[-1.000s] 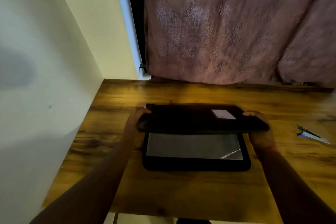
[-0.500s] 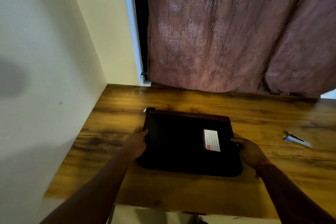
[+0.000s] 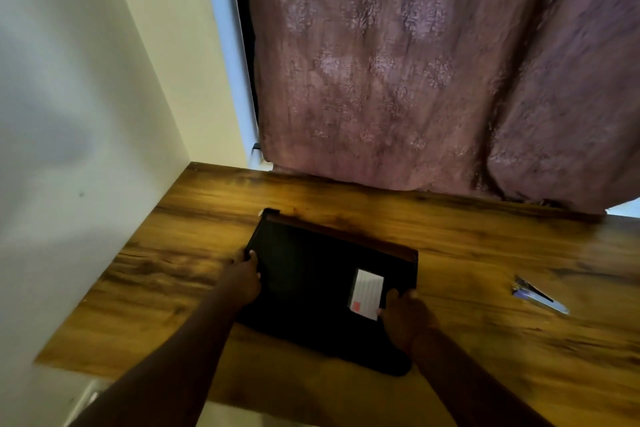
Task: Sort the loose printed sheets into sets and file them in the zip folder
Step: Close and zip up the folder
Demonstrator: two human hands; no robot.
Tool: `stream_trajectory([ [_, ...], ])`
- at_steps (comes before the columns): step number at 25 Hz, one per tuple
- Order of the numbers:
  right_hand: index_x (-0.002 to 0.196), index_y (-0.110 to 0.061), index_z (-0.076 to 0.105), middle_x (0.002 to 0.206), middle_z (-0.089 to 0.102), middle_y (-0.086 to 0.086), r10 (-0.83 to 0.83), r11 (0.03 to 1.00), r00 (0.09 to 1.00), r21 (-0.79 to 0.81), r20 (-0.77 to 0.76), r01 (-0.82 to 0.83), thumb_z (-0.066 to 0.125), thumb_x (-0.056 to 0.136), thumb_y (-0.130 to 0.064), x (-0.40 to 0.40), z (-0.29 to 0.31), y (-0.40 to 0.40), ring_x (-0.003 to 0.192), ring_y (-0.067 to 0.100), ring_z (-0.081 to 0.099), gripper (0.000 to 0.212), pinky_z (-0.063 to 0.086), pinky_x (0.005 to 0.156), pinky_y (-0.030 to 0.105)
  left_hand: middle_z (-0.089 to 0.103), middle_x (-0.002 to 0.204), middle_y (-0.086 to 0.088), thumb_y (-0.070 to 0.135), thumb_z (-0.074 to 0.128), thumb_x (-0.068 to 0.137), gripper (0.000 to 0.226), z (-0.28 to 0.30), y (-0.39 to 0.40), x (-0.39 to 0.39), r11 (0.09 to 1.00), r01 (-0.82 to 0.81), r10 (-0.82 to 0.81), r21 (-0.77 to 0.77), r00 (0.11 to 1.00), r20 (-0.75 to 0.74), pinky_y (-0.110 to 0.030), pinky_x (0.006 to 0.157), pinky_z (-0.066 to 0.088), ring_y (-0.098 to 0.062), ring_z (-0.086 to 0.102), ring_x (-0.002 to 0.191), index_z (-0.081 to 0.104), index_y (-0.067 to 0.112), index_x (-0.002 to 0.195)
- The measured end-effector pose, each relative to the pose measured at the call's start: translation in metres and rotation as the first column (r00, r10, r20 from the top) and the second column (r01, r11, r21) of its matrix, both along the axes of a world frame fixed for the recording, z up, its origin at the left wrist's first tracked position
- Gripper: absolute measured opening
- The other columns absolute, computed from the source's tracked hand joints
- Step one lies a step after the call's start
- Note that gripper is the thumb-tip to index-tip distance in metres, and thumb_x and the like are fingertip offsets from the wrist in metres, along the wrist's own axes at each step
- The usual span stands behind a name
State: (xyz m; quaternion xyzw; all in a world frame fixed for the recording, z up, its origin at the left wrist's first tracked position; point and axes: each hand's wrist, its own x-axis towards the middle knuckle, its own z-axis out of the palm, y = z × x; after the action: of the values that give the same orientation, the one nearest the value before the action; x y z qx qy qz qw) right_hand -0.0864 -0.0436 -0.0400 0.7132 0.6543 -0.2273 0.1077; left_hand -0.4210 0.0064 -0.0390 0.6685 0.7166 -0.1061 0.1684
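Zip folder (image 3: 311, 291) lies closed and flat on the desk (image 3: 485, 253), between 2 hands: left hand (image 3: 242, 279) and right hand (image 3: 403, 314) each curl over a side edge. Probably stiff and light; the edges suit gripping.

Zip folder (image 3: 304, 288): matt black, cloth-like, with white paper label (image 3: 366, 293). Desk (image 3: 485, 253): wood-grain, slight sheen. Curtain (image 3: 415, 62): mauve embossed cloth. Wall (image 3: 69, 114): matt paint. Stapler (image 3: 538, 298): shiny metal.
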Motion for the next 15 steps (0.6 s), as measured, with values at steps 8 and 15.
stream_trajectory([
  [8,0.139,-0.014,0.031,0.137,0.037,0.02,0.121,0.993,0.993,-0.002,-0.003,-0.121,0.05,0.095,-0.048,0.035,-0.005,0.018,0.114,0.033,0.054,0.059,0.05,0.09,0.038,0.016,0.159,-0.016,0.05,0.039,0.101,0.073,0.004,-0.021,0.042,0.957,-0.289,0.289,-0.034,0.957,-0.005,-0.044,0.112,0.03,-0.04,0.026,0.14,0.011,0.012,0.156],
  [15,0.149,-0.009,0.019,0.149,0.026,0.023,0.139,0.988,0.99,0.066,-0.014,-0.137,0.06,0.092,-0.043,0.065,0.001,0.073,0.131,0.038,0.038,0.078,0.044,0.103,0.045,0.029,0.145,-0.022,0.06,0.051,0.092,0.07,-0.002,-0.06,0.073,0.903,-0.429,0.429,-0.013,0.9,0.076,-0.05,0.102,0.042,-0.043,0.03,0.134,0.031,0.012,0.138],
])
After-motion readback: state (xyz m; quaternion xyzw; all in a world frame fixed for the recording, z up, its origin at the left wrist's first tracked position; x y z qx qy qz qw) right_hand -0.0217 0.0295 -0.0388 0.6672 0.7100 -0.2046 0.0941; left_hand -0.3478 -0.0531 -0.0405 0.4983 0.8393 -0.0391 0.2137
